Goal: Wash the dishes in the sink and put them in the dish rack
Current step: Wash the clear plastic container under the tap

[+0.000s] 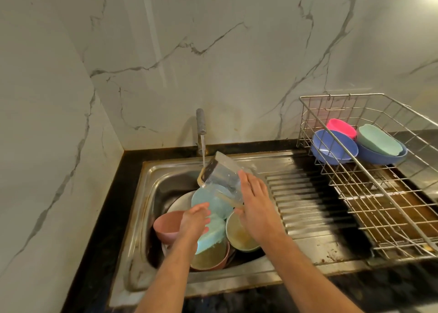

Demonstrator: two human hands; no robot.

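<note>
Over the steel sink [139, 218], both hands [254, 208] grip a clear, wet square container [222, 175] under running water.

My right hand [254, 208] holds a clear tub [222, 175] tilted under the tap [201, 123], my left hand [194, 220] grips a blue sponge [212, 235] over bowls [239, 235] below.

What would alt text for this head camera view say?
A person's right hand holds a clear container under the running tap, while the left hand grips a light blue sponge over a sink of dirty bowls. Four washed bowls sit in the dish rack.
</note>
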